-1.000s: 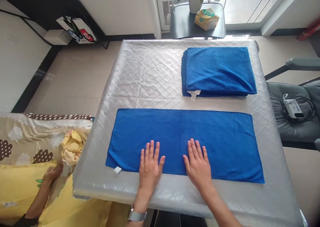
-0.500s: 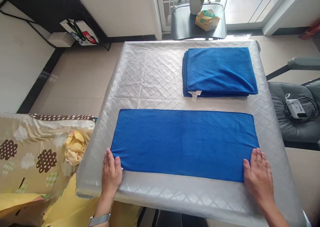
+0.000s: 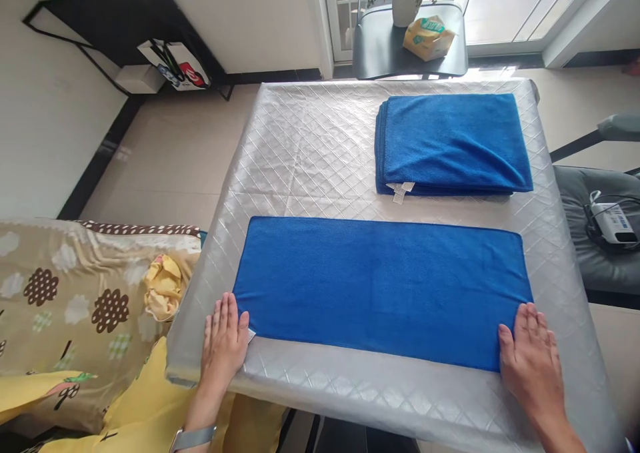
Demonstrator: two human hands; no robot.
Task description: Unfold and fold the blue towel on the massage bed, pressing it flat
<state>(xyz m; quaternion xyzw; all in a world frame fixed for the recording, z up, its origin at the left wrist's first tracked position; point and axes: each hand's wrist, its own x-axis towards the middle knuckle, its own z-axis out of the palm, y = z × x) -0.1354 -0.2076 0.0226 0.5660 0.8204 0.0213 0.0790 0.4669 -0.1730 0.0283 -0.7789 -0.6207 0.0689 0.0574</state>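
Observation:
A blue towel (image 3: 380, 286) lies flat in a long rectangle across the near half of the table. At its near left corner my left hand (image 3: 225, 336) rests palm down, fingers stretched out, beside a small white tag that peeks out by the thumb. My right hand (image 3: 533, 350) lies flat over the near right corner, hiding it, with its fingers pointing away from me. Neither hand grips the cloth. Farther back on the right sits a stack of folded blue towels (image 3: 455, 140), with white labels (image 3: 400, 190) hanging from its near left corner.
A silver quilted cover (image 3: 270, 146) spreads over the table. Behind it, a chair (image 3: 370, 60) carries a potted plant (image 3: 405, 6) and a yellow tissue pack (image 3: 429, 38). A grey armchair (image 3: 575, 266) stands right, holding a white power adapter (image 3: 614, 223). Patterned bedding (image 3: 65, 266) lies left.
The whole view has shifted, so things appear a little farther right. My left hand has slid slightly outward from the towel's corner, showing more of the tag. My right hand stays at its corner.

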